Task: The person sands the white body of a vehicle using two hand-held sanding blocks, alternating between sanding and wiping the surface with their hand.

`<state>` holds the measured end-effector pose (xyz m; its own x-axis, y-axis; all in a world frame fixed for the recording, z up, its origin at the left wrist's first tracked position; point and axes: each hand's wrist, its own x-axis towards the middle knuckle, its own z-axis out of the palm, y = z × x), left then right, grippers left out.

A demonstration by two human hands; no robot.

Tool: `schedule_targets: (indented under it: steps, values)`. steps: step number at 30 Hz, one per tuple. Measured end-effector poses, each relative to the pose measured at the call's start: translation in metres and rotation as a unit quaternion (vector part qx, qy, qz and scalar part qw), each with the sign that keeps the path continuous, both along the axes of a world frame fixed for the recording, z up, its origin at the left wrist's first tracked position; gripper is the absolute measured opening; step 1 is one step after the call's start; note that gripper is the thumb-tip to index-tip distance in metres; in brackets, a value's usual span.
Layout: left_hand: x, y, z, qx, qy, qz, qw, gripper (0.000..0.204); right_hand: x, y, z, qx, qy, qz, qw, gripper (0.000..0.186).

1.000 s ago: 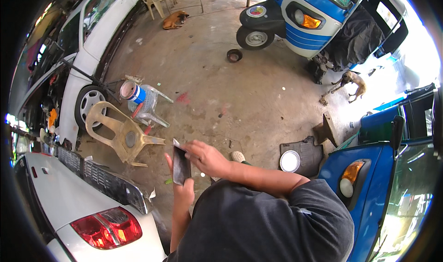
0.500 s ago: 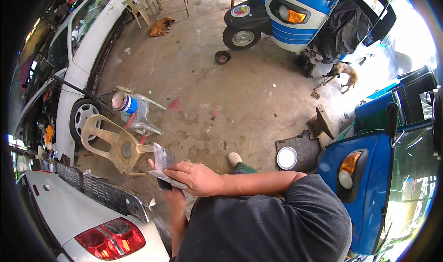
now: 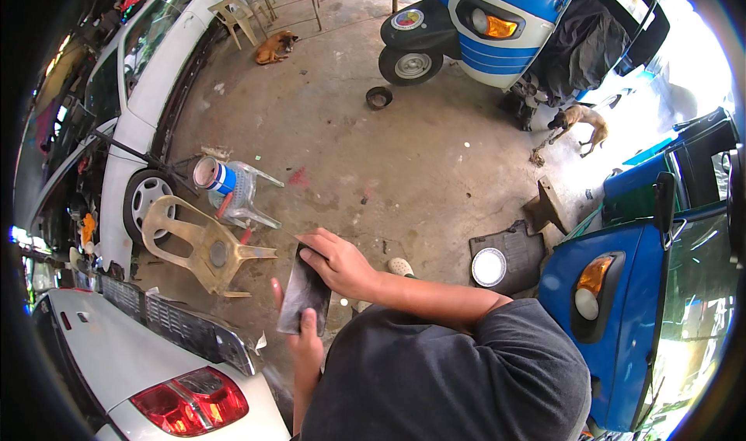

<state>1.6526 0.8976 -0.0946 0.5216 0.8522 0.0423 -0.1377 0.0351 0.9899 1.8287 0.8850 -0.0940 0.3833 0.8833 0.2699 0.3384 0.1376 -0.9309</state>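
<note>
Below the plastic chair, a dark grey, flat rectangular sheet (image 3: 304,293) is held tilted between my two hands. My left hand (image 3: 308,341) grips its lower end, thumb pressed on the dark face and fingers behind it. Across from the right comes my right forearm, and my right hand (image 3: 342,264) has its fingers bent over the sheet's upper end. A pale thin edge shows beside those fingertips. What the sheet is made of I cannot make out.
A tan plastic chair (image 3: 208,243) and a stool (image 3: 245,195) bearing a paint can (image 3: 211,175) stand ahead left. White car parts (image 3: 167,346) lie near left, a blue vehicle (image 3: 602,317) at right. On a dark mat (image 3: 524,254) sits a white round dish (image 3: 489,267). Two dogs rest farther off.
The sheet, which looked folded with a light flap raised, now shows a long dark face. My right hand has shifted up to its top end; my left thumb has come onto the front.
</note>
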Motion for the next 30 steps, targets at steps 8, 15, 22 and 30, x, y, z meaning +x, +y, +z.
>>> schedule_targets:
  steps: [8, 15, 22, 30]
  values:
    - [-0.004, 0.047, -0.029, 0.315, 0.232, 0.142, 0.909, 0.057, -0.036, -0.026, 0.019, 0.098, 0.135, 0.102, 0.981, 0.035]
    - [-0.018, 0.038, -0.054, -0.088, -0.023, -0.032, 0.995, 0.063, -0.016, -0.010, 0.014, 0.114, 0.036, 0.106, 0.987, 0.035]
    - [-0.016, 0.045, -0.054, 0.178, 0.211, -0.002, 0.961, 0.066, -0.020, -0.027, 0.020, 0.148, -0.152, 0.185, 0.960, 0.046]
    - [-0.010, 0.028, -0.029, -0.064, 0.069, -0.013, 0.995, 0.076, -0.022, -0.028, 0.020, 0.107, -0.162, 0.161, 0.968, 0.045]
